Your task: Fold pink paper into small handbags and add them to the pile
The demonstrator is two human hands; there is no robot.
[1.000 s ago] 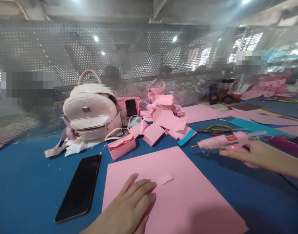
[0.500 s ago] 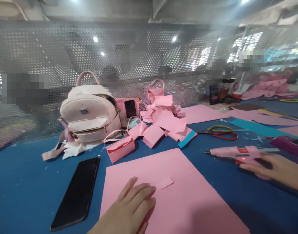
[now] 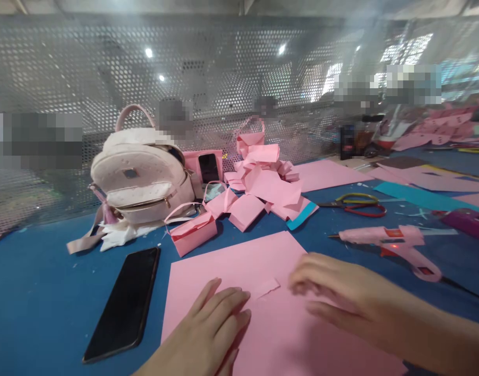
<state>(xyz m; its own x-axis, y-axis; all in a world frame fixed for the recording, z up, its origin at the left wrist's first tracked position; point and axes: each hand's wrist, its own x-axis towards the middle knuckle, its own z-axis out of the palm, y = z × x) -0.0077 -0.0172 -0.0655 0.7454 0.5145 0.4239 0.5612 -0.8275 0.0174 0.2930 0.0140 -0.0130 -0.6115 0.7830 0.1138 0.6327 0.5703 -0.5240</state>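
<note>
Left hand (image 3: 213, 325) was laid open on pink sheet (image 3: 263, 256), right hand (image 3: 337, 287) held part-open; paper strip (image 3: 269, 287) was positioned between, long axis aligned hand to hand.

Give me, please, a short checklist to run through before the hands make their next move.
1. Left hand resting on the pink sheet: ok, fingers spread on it.
2. Right hand off the glue gun: ok, it is over the sheet, apart from the gun.
3. Nozzle clear of the sheet: ok, the gun lies on the blue table beyond its edge.
4. Gun's red light dark: not ok, it glows.
5. Small pink strip stuck to the sheet: cannot tell.
6. Large phone clear of the sheet: ok, there is a gap.
</note>
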